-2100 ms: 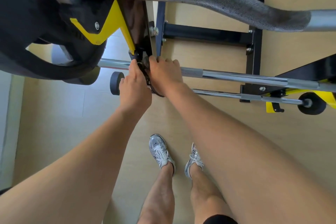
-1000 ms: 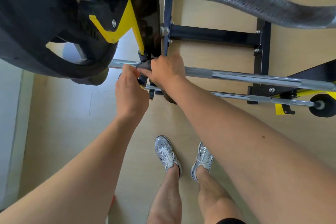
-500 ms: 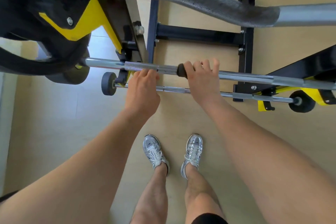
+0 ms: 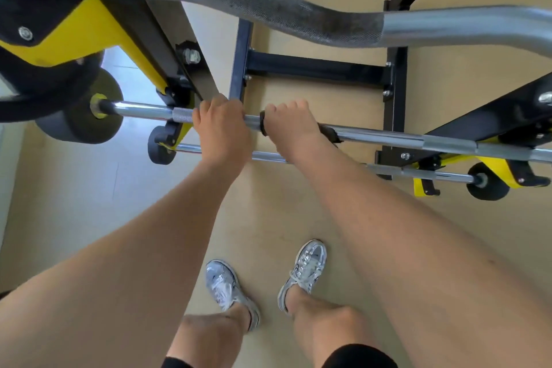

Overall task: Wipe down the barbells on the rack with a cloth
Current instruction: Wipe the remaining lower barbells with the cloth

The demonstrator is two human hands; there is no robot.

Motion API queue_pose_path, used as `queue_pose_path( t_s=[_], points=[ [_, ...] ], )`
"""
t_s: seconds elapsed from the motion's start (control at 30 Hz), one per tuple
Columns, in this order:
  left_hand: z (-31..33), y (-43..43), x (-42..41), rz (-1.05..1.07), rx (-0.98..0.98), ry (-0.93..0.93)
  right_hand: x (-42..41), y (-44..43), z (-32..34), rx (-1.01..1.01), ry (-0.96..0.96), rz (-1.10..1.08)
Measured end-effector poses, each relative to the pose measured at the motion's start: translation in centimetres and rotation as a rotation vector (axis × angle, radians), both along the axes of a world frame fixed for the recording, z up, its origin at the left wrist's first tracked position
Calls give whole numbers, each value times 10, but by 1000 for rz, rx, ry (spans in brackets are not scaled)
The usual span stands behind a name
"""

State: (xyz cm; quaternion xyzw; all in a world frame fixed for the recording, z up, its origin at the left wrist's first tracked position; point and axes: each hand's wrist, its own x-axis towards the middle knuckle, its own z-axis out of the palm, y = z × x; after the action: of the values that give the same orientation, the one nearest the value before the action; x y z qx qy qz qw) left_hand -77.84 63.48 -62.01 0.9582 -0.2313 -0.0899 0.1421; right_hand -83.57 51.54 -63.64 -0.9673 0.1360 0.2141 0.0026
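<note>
Head view showed the wiping about midway, as I judged it. The right hand (image 4: pixel 291 125) curled its fingers round a dark cloth (image 4: pixel 329 132) wrapped on the middle bar (image 4: pixel 388 139), near centre. At its 9 o'clock the left hand (image 4: pixel 221 131) gripped bare chrome, which was bright with knurled bands. The curl bar (image 4: pixel 268 6) at 12 o'clock and the thin bar (image 4: pixel 265 156) at 6 o'clock probably remained.

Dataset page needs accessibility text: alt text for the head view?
A right hand wraps a dark cloth round a straight chrome barbell on a black-and-yellow rack; the left hand grips the bar bare beside it. A curl bar crosses above; silver sneakers stand below.
</note>
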Motion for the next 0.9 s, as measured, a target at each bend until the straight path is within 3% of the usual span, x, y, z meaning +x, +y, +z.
queue_pose_path(
  t_s=[0.1,0.17,0.4,0.47,0.6,0.73,0.9],
  points=[
    [-5,-21,15,65,-79,103,-10,13,-16,-40,-204,-2],
    [-14,-27,25,79,-89,154,-5,8,-17,9,-206,-29],
    [-42,-34,31,72,-92,-21,37,-23,-22,678,144,-235],
    [-46,-32,30,91,-140,-62,39,-25,-21,730,168,-252],
    [-60,-24,37,28,-215,-106,26,-18,-21,549,11,-188],
    [-67,-18,42,-64,-140,-170,7,2,-37,180,-281,-157],
    [-82,-10,31,-83,-189,-386,-1,14,-63,-158,-622,-110]
  ],
)
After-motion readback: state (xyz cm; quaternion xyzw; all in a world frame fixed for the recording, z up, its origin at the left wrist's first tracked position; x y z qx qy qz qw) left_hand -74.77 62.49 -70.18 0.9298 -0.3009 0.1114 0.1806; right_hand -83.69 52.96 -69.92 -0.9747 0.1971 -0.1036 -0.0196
